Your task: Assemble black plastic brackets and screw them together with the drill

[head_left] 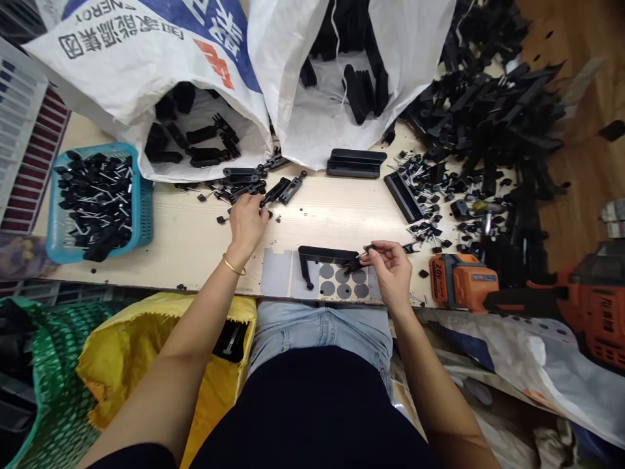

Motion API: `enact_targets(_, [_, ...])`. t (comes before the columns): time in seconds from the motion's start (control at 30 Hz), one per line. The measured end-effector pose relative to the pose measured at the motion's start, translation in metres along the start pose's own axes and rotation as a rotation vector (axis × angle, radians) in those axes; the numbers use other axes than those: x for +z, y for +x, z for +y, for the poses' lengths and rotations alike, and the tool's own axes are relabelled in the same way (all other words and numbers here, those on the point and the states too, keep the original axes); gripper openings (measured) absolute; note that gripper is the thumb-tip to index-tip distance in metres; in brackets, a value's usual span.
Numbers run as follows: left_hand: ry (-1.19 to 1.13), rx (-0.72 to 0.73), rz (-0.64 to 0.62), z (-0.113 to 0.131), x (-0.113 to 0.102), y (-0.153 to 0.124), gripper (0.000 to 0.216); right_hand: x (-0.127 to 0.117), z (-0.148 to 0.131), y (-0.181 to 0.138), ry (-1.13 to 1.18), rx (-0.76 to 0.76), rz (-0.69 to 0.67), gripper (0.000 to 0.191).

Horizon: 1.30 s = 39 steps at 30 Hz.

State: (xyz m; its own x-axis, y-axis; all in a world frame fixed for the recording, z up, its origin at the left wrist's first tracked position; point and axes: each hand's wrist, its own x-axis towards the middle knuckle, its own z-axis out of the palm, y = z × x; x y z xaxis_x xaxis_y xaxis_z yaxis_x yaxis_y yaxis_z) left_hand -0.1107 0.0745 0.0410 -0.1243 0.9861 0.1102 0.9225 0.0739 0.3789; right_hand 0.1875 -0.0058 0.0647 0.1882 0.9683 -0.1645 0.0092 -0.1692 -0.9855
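The right hand [394, 270] pinches a little black-topped screw [370, 248], likely so gently because it is small, by the bent black bar [327, 251] lying on the table [322, 215], while the left hand [248, 225] touches black pieces [277, 190], its grip too hidden to tell.

Pinched a black-and-silver piece [362, 255] in the right hand [392, 270], near rows of grey discs [327, 288]. Wore a gold bangle [233, 266] left of this grip, pale-blue jeans [322, 329] below it. Showed an orange-and-black battery [463, 280] right of it, a blue basket [147, 212] far left.
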Motion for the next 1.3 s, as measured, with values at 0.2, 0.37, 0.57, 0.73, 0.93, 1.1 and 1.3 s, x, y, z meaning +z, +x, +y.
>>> enact_targets(0.2, [-0.248,0.043,0.056,-0.016,-0.008,0.011,0.032,0.002,0.001,0.004,-0.045,-0.012,0.006,0.028])
enact_targets(0.37, [-0.199,-0.039,0.096,-0.04,-0.029,0.016,0.027,-0.002,0.004,0.006,-0.054,-0.038,0.031,0.028])
enact_targets(0.57, [-0.025,0.07,-0.092,-0.034,-0.023,0.013,0.027,0.001,0.005,0.007,-0.06,-0.038,0.024,0.028])
enact_targets(0.73, [0.216,0.132,-0.14,-0.022,-0.017,0.019,0.027,0.003,0.001,0.003,-0.07,-0.064,0.035,0.026])
enact_targets(0.93, [0.207,0.335,-0.148,-0.033,-0.014,0.02,0.029,0.001,0.014,-0.002,-0.153,-0.089,0.032,0.025])
enact_targets(1.1, [0.184,0.38,-0.154,-0.032,-0.008,0.029,0.023,-0.005,0.014,-0.004,-0.582,-0.428,-0.017,0.016])
enact_targets(1.3, [0.173,0.384,-0.123,-0.029,-0.008,0.025,0.016,-0.012,0.011,-0.005,-0.938,-0.828,-0.231,0.026])
